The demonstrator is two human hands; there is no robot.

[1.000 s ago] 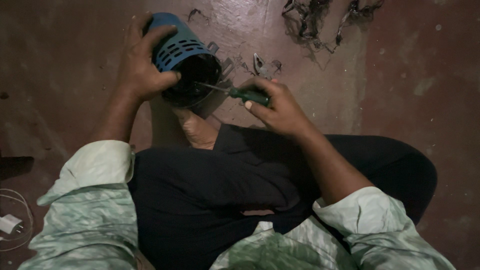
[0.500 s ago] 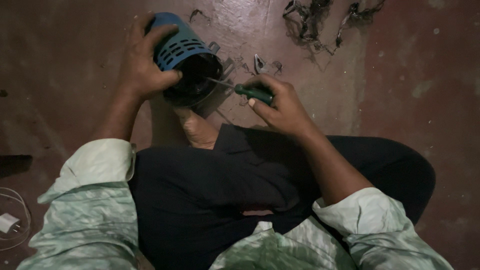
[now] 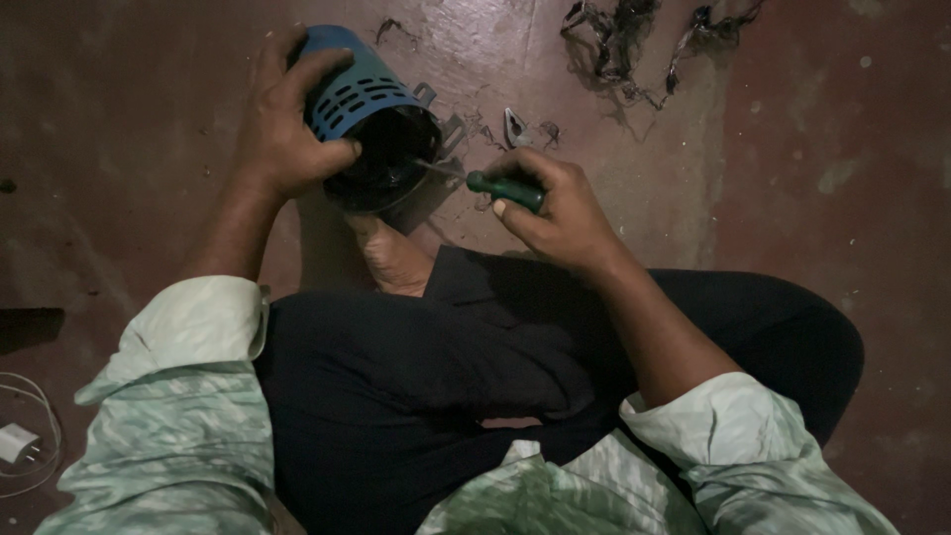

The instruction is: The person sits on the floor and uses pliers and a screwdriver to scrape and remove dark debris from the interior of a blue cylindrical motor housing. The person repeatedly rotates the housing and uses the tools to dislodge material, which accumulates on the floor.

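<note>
A blue slotted cylindrical housing (image 3: 362, 94) lies tilted on the reddish floor, its dark open end facing me. My left hand (image 3: 287, 129) grips it from the left side. My right hand (image 3: 560, 213) holds a green-handled screwdriver (image 3: 505, 188), whose thin metal shaft reaches to the rim of the housing's open end. I sit cross-legged in dark trousers, with a bare foot (image 3: 391, 258) just below the housing.
A tangle of dark wire scraps (image 3: 634, 45) lies on the floor at the top. Small metal bits (image 3: 515, 127) lie right of the housing. A white charger plug with cable (image 3: 18, 443) sits at the lower left edge.
My right hand has shifted slightly up and left with the screwdriver, bringing its tip closer to the housing's rim. The left hand keeps its grip.
</note>
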